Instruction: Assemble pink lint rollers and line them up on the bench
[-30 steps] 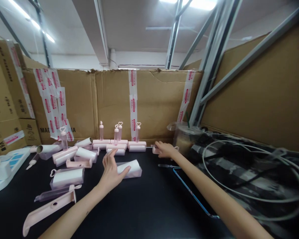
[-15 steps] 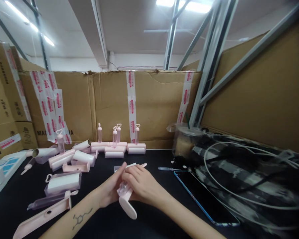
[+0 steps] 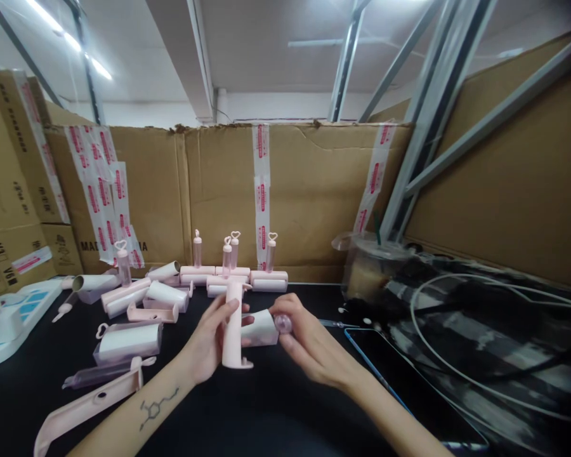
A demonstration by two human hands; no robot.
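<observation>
My left hand (image 3: pixel 212 339) is closed around a pink lint roller frame (image 3: pixel 233 327), held upright with its bent ends toward the right. In my right hand (image 3: pixel 309 343), fingers and thumb pinch a clear pinkish handle tube (image 3: pixel 283 324), seen end-on. Frame and tube are apart. Just behind both hands, a white lint roll (image 3: pixel 261 329) lies on the black table in a clear cover, partly hidden by my fingers. At the left lie another white roll (image 3: pixel 129 343), a purplish clear handle (image 3: pixel 98 376) and a loose pink frame (image 3: pixel 95 401).
Several lint rollers with upright heart-topped handles (image 3: pixel 271 252) stand along the cardboard wall (image 3: pixel 309 190). A phone (image 3: pixel 409 387), a bagged drink cup (image 3: pixel 366 273) and coiled white cable (image 3: pixel 413 311) occupy the right. A power strip (image 3: pixel 33 324) sits far left.
My hands, together before, have separated. The left has turned the pink frame upright, while the right has moved right with the clear tube. The view has shifted slightly.
</observation>
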